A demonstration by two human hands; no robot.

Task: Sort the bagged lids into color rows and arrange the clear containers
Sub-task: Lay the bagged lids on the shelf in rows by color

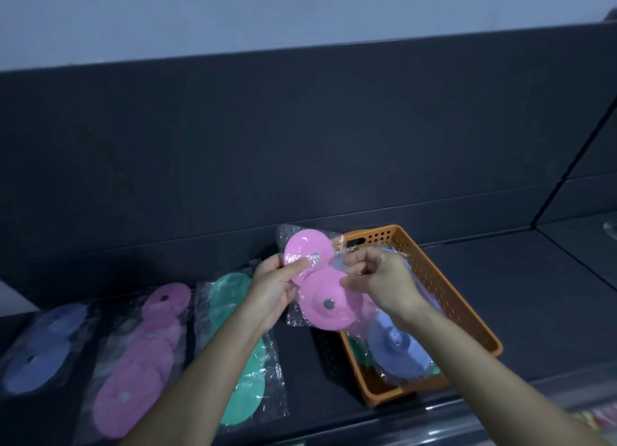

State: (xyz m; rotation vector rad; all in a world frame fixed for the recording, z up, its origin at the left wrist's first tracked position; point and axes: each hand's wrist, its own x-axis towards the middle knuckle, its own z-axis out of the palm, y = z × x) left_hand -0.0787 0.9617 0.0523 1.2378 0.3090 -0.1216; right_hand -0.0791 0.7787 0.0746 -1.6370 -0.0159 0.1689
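Observation:
Both hands hold up a clear bag of pink lids (322, 292) above the dark shelf, just left of the orange basket (444, 288). My left hand (278, 287) grips the bag's left side, thumb on the upper lid. My right hand (377, 280) pinches its right edge. On the shelf lie three rows of bagged lids: blue (43, 348) at the left, pink (143, 355) in the middle, green (247, 362) beside my left forearm. The basket holds more bags, a blue one (397, 348) on top with green showing under it.
A dark back panel (300, 138) rises behind the shelf. The shelf's front edge (434, 409) runs below the basket. Something pale and colourful shows blurred at the bottom right corner (597, 419). No clear containers are in view.

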